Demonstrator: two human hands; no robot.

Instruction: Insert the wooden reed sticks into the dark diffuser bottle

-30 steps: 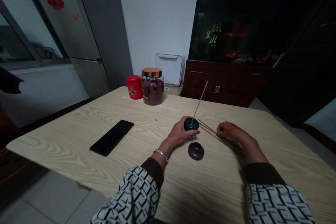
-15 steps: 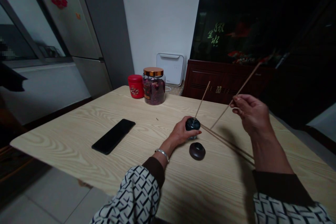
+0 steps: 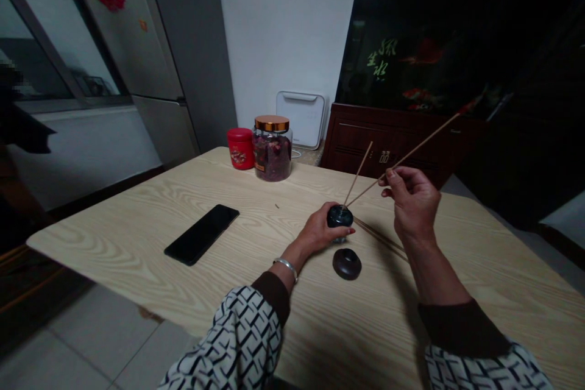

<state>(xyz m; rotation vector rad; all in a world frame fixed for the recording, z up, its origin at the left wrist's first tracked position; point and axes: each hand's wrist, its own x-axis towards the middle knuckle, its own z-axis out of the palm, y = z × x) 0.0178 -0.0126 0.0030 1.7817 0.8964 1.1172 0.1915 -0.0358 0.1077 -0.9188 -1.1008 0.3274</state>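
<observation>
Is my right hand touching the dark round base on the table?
No, the right hand is raised apart from the dark round base, pinching a thin wooden stick.

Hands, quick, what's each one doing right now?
Left hand: closed, gripping a dark round holder.
Right hand: closed, pinching a thin wooden stick between its fingertips.

Right hand (image 3: 412,200) higher (stick (image 3: 425,142) aloft)
</observation>
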